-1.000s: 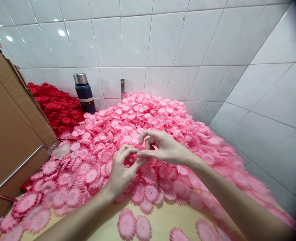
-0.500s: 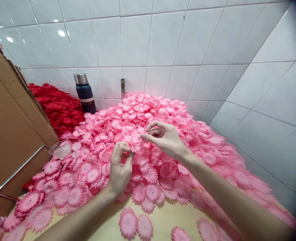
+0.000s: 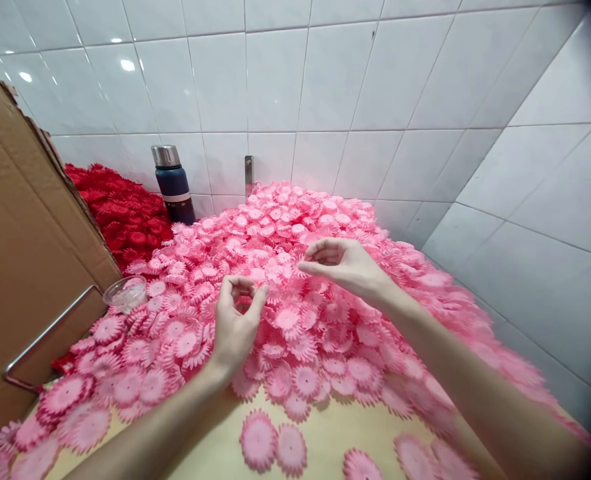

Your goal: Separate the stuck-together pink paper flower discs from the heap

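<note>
A big heap of pink fringed flower-petal discs (image 3: 288,317) spreads before me. Over its middle, my left hand (image 3: 238,320) is curled, thumb and index fingertips close together; whatever may be between them is too small to make out. Farther right and slightly higher, my right hand (image 3: 343,267) has its fingers bent and thumb tip near them in a pinch. Pink discs behind its fingertips blend with anything it may hold. The two hands are apart from each other.
A cardboard sheet (image 3: 30,253) with a metal wire handle (image 3: 53,333) stands at left. Behind are red petal discs (image 3: 125,213), a dark blue bottle (image 3: 175,193) and a tiled wall (image 3: 275,80). A clear plastic cup (image 3: 125,293) sits in the heap. Loose discs (image 3: 258,440) lie on the table (image 3: 225,440).
My hands have moved apart: the right one a little to the right and up, the left one slightly left. A pink disc seen at my left fingertips earlier is no longer distinct there.
</note>
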